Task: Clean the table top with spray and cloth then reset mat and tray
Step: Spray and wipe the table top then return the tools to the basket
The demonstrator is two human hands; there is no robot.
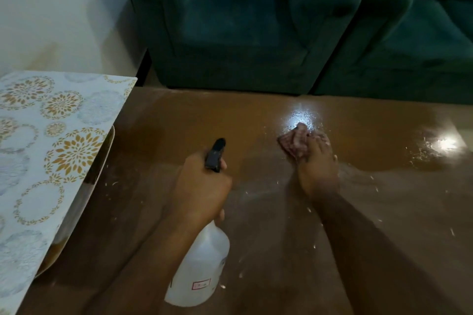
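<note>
My left hand [204,186] grips a white spray bottle [202,261] by its neck, its black nozzle [216,153] pointing away over the brown table top [256,115]. My right hand [317,163] presses a crumpled pinkish cloth [294,142] flat onto the wet, shiny middle of the table. Small droplets and white flecks lie scattered over the surface around both arms. At the left, a white mat [43,151] with gold and grey flower circles lies tilted over a tray [102,158], whose rim shows under the mat's right edge.
A dark green armchair [243,23] stands just beyond the table's far edge, with a second green seat [422,41] to its right. A pale wall [51,7] fills the upper left. Bright light glare sits on the wet table at the right.
</note>
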